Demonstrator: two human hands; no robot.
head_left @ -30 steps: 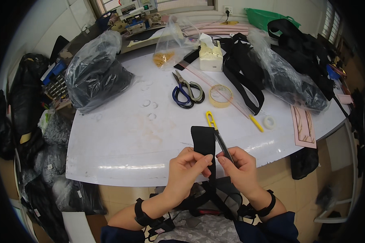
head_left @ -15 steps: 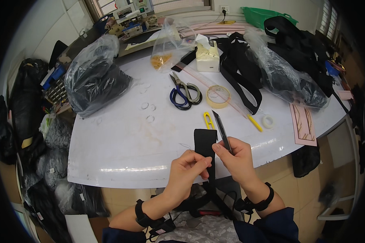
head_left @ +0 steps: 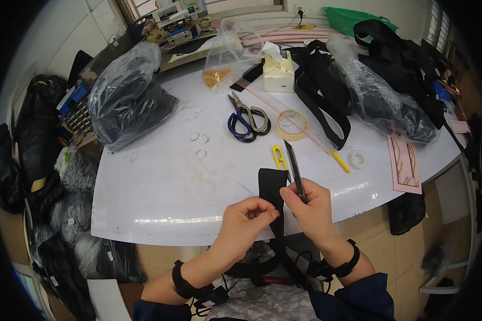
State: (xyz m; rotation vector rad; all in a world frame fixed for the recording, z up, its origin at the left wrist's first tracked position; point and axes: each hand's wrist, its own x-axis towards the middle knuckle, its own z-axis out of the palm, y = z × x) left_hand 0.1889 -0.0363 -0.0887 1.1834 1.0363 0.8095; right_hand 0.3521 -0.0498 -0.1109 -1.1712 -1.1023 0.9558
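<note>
A black webbing strap hangs between my hands at the table's near edge, its end turned up and lower part trailing toward my lap. With fingertips pinched at the strap's left side, my left hand is closed. My right hand is closed round a slim dark utility knife, the blade pointing away from me; its thumb lies by the strap's right edge. Just beyond the strap lie small yellow thread snips. Farther off are scissors with dark handles.
On the white table lie a tape roll, a clear ruler, a yellow pen-like tool and a small white roll. Plastic bags of black material stand left; black straps are heaped right, near a tissue pack.
Both hands keep about the same hold on the strap and knife. The left hand has shifted very slightly, and the view has moved a little.
</note>
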